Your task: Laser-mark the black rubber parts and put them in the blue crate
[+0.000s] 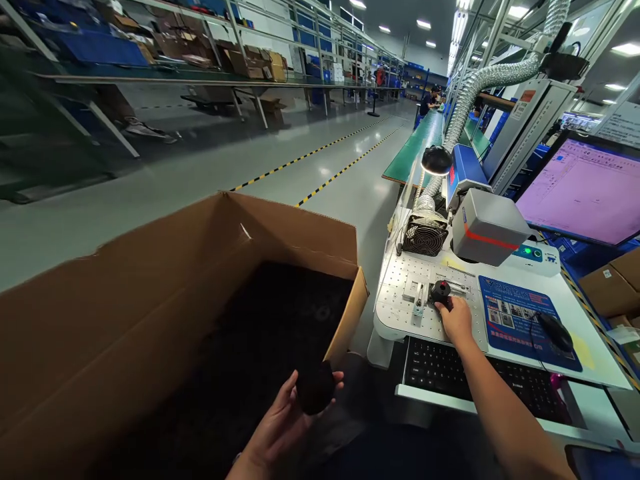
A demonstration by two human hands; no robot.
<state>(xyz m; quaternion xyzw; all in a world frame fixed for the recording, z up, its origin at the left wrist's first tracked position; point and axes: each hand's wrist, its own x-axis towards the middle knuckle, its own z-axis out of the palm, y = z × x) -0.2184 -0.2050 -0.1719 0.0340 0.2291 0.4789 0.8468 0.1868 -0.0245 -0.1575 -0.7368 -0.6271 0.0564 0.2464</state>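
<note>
Low centre, the left hand (280, 427) cups a black part (315, 388), fingers curled loosely round it, just beside the box (150, 300) corner. Right of centre, the right hand (456, 320) pinches a second part (441, 292) with its fingertips against the jig (419, 297), which squares it below the grey head (487, 233).

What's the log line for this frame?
left hand: holds dark part at cardboard box | right hand: touches black piece on perforated plate
</note>
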